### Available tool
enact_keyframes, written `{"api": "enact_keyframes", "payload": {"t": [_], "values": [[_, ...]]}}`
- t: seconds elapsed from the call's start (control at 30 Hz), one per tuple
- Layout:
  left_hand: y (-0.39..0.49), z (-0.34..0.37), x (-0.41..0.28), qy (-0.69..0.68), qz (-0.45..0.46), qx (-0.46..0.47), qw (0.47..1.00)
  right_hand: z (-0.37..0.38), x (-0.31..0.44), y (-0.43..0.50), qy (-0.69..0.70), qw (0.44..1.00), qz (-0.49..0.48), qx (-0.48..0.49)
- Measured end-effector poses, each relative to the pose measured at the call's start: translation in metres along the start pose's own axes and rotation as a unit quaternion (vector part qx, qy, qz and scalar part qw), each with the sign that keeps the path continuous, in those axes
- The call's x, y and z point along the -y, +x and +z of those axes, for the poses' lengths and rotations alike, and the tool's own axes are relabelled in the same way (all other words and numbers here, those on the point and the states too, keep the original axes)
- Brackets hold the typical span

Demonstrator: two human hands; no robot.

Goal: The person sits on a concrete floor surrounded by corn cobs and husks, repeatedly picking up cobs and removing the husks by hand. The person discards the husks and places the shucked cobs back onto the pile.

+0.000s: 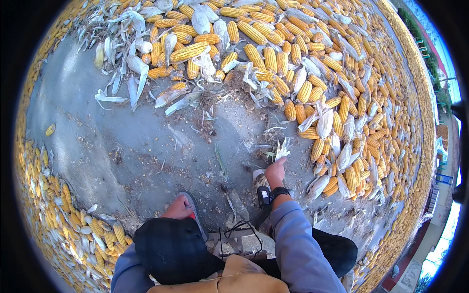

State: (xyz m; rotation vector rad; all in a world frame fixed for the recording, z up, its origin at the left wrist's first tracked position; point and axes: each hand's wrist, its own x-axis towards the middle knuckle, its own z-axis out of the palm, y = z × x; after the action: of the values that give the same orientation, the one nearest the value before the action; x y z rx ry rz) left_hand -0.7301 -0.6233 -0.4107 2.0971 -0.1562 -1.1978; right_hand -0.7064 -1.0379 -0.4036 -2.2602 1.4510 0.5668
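My right hand [275, 171] reaches out over the concrete floor in front of my right shoe, fingers curled. Pale, partly green corn husk leaves [281, 150] fan out just beyond its fingers, and the hand appears closed on them. Part of this grip is hidden by the back of the hand. My left hand [179, 207] is by my left knee, above the left shoe [198, 216], with its fingers curled in and nothing visible in it. Yellow corn cobs [307, 132], some with dry husks, lie heaped to the right of my right hand.
A large corn heap [253, 33] curves across the front and right. Loose dry husks [135, 62] gather at the front left. More cobs [99, 234] lie at the lower left. Kernels and scraps litter the concrete floor [106, 135]. A low frame [234, 238] with dark cords sits between my legs.
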Motion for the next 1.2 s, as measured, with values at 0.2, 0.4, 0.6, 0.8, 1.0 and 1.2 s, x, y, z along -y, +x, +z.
{"api": "enact_keyframes", "payload": {"t": [0.2,0.4,0.6,0.8,1.0,1.2], "values": [[0.000,-0.003,-0.009,-0.002,-0.034,0.010,0.999,0.025,0.190,-0.012,0.199,0.939,-0.279,0.021],[-0.004,-0.004,-0.002,-0.059,-0.007,0.021,0.998,-0.019,0.069,0.005,0.189,0.966,-0.160,-0.075],[-0.001,0.004,0.007,0.031,0.039,-0.010,0.999,0.019,0.015,0.004,0.091,0.996,0.008,0.005],[-0.027,-0.027,-0.005,-0.146,0.105,-0.036,0.983,-0.007,0.171,-0.045,0.090,0.944,-0.316,-0.017],[-0.043,-0.079,-0.008,-0.278,0.108,-0.001,0.955,-0.096,0.219,-0.103,-0.056,0.912,-0.405,-0.020],[-0.057,-0.163,0.018,-0.193,0.040,-0.019,0.980,-0.078,0.244,-0.125,-0.057,0.898,-0.436,0.017]]}}
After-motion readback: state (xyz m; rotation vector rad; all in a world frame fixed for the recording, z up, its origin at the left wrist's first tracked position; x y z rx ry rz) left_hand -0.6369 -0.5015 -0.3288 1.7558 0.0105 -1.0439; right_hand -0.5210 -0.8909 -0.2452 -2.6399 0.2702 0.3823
